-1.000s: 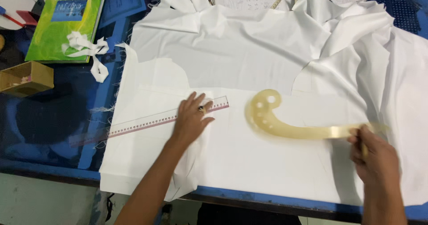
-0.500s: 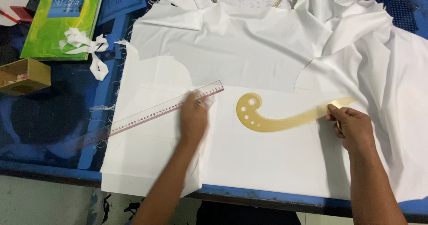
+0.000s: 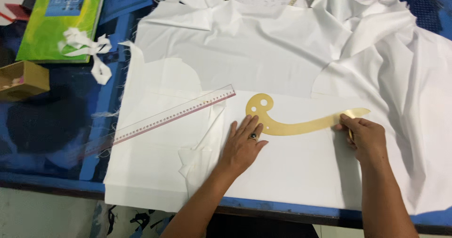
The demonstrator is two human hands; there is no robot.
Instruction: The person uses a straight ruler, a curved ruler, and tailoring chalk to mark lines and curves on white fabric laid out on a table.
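The yellow curved ruler (image 3: 301, 123) is lying flat on the white fabric (image 3: 263, 54). The left hand (image 3: 244, 143) is pressing open-palmed beside its scrolled end, while the right hand (image 3: 365, 135) is pinching its tail. The clear straight ruler (image 3: 174, 115) is resting unused to its left. No drawn line is showing yet.

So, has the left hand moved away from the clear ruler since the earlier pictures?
Yes. The left hand left the clear ruler and moved right, onto the yellow curve.

ruler (image 3: 174, 116) left of curve (image 3: 301, 120) | both on cloth (image 3: 263, 49) | book (image 3: 61, 19) probably behind-left
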